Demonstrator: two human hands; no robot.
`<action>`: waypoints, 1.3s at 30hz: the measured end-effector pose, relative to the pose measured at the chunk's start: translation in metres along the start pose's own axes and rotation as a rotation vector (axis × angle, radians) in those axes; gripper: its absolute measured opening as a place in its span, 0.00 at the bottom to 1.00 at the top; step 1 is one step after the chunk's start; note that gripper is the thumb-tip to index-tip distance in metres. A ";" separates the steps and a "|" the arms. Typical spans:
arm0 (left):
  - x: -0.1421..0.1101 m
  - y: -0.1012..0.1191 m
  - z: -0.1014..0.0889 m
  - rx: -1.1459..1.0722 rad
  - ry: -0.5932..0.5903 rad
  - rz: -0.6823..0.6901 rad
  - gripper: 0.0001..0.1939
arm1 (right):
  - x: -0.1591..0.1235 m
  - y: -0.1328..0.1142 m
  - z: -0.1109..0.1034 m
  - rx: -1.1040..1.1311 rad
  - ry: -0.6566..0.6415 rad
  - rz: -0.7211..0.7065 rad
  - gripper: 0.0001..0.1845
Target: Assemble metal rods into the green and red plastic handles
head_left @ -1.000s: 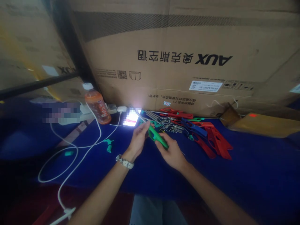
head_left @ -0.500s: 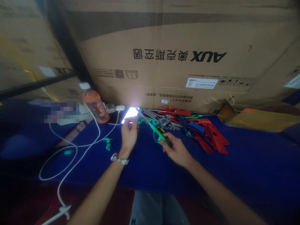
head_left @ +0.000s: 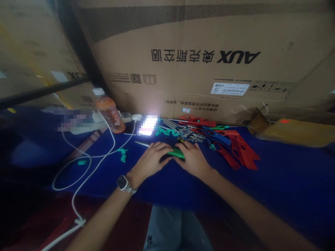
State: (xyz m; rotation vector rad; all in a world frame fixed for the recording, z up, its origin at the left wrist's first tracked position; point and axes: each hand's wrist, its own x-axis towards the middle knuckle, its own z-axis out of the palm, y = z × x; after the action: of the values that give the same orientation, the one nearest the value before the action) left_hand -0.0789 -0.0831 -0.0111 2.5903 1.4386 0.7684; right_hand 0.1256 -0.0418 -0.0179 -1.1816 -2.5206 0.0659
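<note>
Between both hands lies a green long-nosed lighter [head_left: 178, 152], its metal tube sticking out to the left beyond my left hand. My left hand [head_left: 154, 157], with a watch at the wrist, is closed round the tube end of the handle. Gripping the other end is my right hand [head_left: 195, 158], its fingers bent over the green body. Much of the lighter is hidden beneath the fingers. Just behind the hands are a heap of metal tubes and wires [head_left: 187, 131] and small teal plastic parts [head_left: 166, 131].
Red lighter shells [head_left: 239, 151] and a blue one [head_left: 216, 137] lie to the right. A bright phone [head_left: 148, 125], a drink bottle [head_left: 110, 113] and a looping white cable [head_left: 86, 174] are on the left. A large cardboard box [head_left: 183, 80] walls off the back.
My left hand has come back from the phone and taken hold of the lighter. The lighter has turned, its tube now pointing left. The view has shifted slightly.
</note>
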 end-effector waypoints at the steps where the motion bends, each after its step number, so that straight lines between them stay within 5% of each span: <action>1: 0.001 -0.002 0.003 0.000 -0.009 -0.001 0.13 | 0.001 0.001 0.001 0.028 -0.001 -0.002 0.21; 13: 0.004 -0.012 0.001 0.062 0.088 0.077 0.13 | -0.003 0.012 0.001 0.544 0.123 0.024 0.19; 23: 0.014 -0.008 -0.014 0.073 0.107 0.119 0.14 | -0.015 0.016 -0.007 0.463 0.223 -0.075 0.09; 27: 0.020 -0.003 -0.014 0.130 0.156 0.129 0.18 | -0.014 0.015 -0.008 0.607 0.236 0.045 0.08; 32: 0.027 -0.003 -0.018 0.240 0.319 0.010 0.20 | 0.002 0.030 -0.013 1.196 0.227 0.332 0.19; 39: 0.074 -0.012 -0.021 0.354 0.155 0.192 0.21 | 0.019 0.070 -0.041 1.370 0.076 0.400 0.20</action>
State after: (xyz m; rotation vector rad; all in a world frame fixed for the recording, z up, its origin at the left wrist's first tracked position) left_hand -0.0659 -0.0196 0.0322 3.0323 1.5030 0.8177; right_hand 0.1797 0.0141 0.0129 -0.9212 -1.4406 1.4900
